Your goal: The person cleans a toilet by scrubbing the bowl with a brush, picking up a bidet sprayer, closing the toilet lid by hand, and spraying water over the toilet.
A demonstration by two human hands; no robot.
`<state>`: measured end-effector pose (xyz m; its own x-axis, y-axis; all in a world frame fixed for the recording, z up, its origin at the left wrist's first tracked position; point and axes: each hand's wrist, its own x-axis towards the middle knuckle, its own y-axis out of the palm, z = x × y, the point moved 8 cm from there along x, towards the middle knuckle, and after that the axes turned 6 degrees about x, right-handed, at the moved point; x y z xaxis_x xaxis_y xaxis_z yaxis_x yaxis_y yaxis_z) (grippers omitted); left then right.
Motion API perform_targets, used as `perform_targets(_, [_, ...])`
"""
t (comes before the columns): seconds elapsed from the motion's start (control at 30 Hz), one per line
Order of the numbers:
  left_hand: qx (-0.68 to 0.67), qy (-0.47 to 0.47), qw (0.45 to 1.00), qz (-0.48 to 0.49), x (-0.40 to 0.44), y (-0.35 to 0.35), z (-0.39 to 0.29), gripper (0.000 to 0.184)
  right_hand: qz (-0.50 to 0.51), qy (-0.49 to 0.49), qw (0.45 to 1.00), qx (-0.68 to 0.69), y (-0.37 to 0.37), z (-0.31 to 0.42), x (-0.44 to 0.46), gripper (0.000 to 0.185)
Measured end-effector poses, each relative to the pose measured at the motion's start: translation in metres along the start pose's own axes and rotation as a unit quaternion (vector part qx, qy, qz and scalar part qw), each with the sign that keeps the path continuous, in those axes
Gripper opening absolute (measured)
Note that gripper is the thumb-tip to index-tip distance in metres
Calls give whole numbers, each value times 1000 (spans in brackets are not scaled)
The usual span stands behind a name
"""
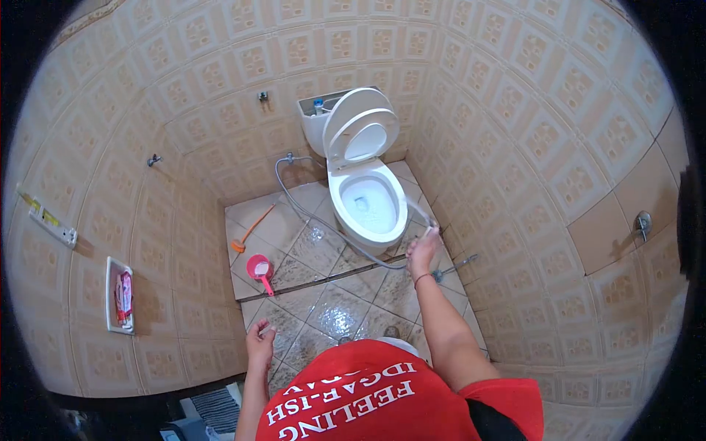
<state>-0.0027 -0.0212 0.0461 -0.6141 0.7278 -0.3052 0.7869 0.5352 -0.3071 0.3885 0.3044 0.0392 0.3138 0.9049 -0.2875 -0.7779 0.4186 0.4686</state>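
Observation:
My right hand (422, 252) is closed around a bidet sprayer (429, 231), just right of the toilet bowl. A pale streak of water runs from the sprayer towards the bowl's rim. Its grey hose (331, 229) loops from the back wall across the floor to my hand. The white toilet (335, 209) has its lid and seat (373, 134) raised, and water shows in the bowl. Low on the left, my left hand (261, 342) hangs over the wet tiles with fingers loosely bent and apart, seemingly holding nothing. Nearest to it lies a pink dipper (259, 269).
An orange-headed brush (239, 245) lies on the raised tiled step (294, 246). The step's edge crosses the floor before me. A floor-level valve (437, 275) sits by the right wall. On the left wall are a tap (154, 159) and a white soap holder (110, 294).

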Motion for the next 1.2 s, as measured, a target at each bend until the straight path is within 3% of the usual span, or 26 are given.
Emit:
perform_targets(0.13, [-12,10,1000,-4,3,12,-14,34,101,-65,989,-91,53,33,-15,51])
perform_targets(0.43, [22,-2,1000,-23,-19,27,-17,34,121,-52,987,-93,53,29,11,52])
perform_targets(0.57, [-6,-17,999,-40,-26,38,-8,37,98,-77,985,-115,22,30,48,50])
perform_targets(0.63, [2,-28,998,-48,-28,47,0,36,-22,-14,999,-29,-15,31,52,49])
perform_targets(0.73, [-15,-32,998,-50,-36,82,-7,36,-22,-1,997,-73,-38,32,62,49])
perform_targets(0.87, [21,-30,999,-39,-48,134,-53,35,95,31,994,-42,-9,50,69,50])
perform_targets(1.03, [24,13,998,-51,-46,181,-80,28,146,49,985,-83,16,66,104,50])
perform_targets(1.2, [24,38,995,-84,-57,206,-79,28,196,4,973,-124,24,74,130,51])
